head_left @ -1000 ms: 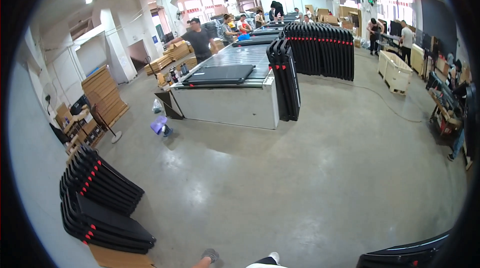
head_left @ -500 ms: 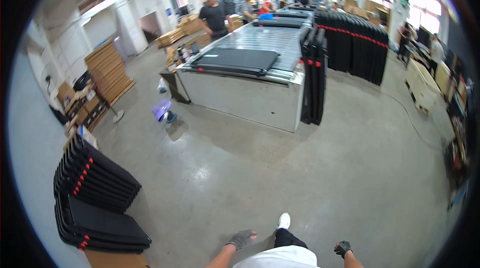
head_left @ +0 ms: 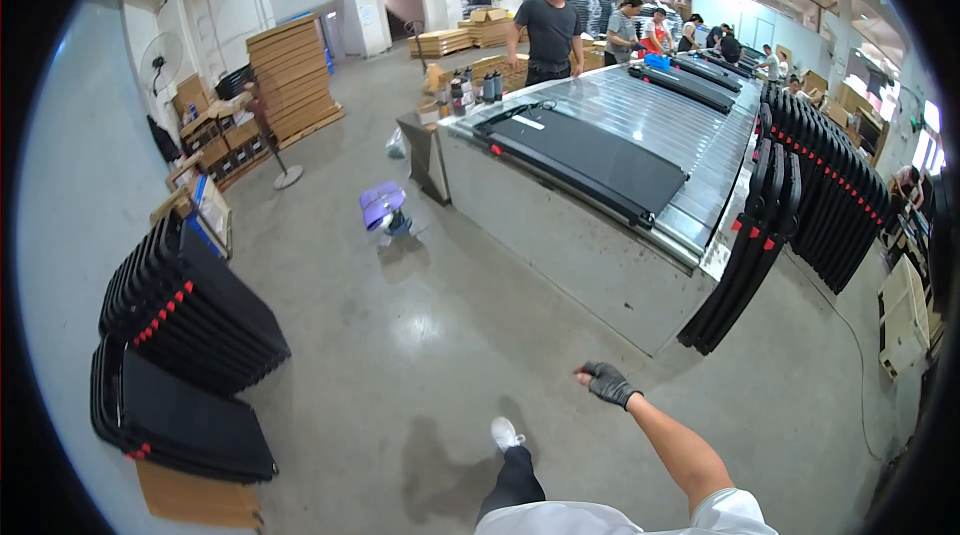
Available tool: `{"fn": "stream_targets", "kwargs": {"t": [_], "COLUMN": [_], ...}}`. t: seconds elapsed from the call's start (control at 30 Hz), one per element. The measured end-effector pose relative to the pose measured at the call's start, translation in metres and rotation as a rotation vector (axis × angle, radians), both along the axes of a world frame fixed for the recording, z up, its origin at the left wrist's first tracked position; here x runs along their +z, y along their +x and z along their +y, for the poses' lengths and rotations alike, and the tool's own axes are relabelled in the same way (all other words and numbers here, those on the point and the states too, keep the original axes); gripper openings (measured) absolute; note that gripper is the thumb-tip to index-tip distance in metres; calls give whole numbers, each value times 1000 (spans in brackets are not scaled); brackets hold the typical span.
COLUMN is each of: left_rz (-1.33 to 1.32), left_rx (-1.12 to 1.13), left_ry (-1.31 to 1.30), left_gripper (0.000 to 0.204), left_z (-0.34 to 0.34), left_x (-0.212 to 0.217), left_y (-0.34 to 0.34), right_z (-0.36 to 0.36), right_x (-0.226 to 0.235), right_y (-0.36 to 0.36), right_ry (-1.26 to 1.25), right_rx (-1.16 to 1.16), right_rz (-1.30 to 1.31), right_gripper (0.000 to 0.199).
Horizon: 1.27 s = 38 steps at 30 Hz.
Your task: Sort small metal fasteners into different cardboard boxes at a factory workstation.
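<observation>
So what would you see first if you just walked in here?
Probably the long grey work table in the middle, with a flat black panel lying on it. Then the rows of black panels with red tabs: one stack on the floor at the left, more leaning at the right. Down low, a gloved right hand swings out above the concrete floor, holding nothing.

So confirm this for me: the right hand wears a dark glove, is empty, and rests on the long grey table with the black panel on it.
One thing is wrong. The right hand does wear a dark glove and is empty, but it rests on nothing: the head view shows it in the air above the concrete floor, apart from the long grey table with the black panel on it.
</observation>
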State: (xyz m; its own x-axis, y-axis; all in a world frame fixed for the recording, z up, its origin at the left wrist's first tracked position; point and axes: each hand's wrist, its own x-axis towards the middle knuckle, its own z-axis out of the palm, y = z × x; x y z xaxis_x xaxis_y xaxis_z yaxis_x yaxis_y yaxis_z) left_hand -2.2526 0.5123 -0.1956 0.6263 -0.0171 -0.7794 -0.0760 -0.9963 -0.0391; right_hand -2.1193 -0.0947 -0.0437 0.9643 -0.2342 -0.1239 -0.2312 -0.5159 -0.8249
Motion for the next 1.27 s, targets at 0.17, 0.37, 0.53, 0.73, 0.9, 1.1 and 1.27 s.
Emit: {"fn": "stream_targets", "kwargs": {"t": [0.17, 0.37, 0.53, 0.73, 0.9, 1.1, 1.27], "left_rz": [57, -530, -314, -217, 81, -247, 106], "left_rx": [199, -188, 517, 249, 532, 582, 1049], "left_ry": [-211, -1016, -1232, -1070, -487, -509, -462], "left_gripper": [22, 18, 21, 23, 21, 27, 29], "left_z": [-146, -253, -388, -402, -368, -292, -334], "left_x": [-11, -40, 43, -43, 46, 30, -2], "left_y": [198, 499, 679, 761, 780, 822, 969], "right_z": [-59, -125, -165, -213, -265, -273, -274], "right_x": [-44, -156, -295, -352, -247, -72, -37], "right_y": [42, -2, -18, 122, 483, 849, 967], "right_ry": [-126, -478, -21, -35, -94, 120, 341], "right_rx": [235, 293, -280, 199, -22, 13, 5], "right_rz": [280, 721, 1011, 760, 747, 86, 32], "right_gripper": [36, 38, 21, 22, 25, 37, 35]}}
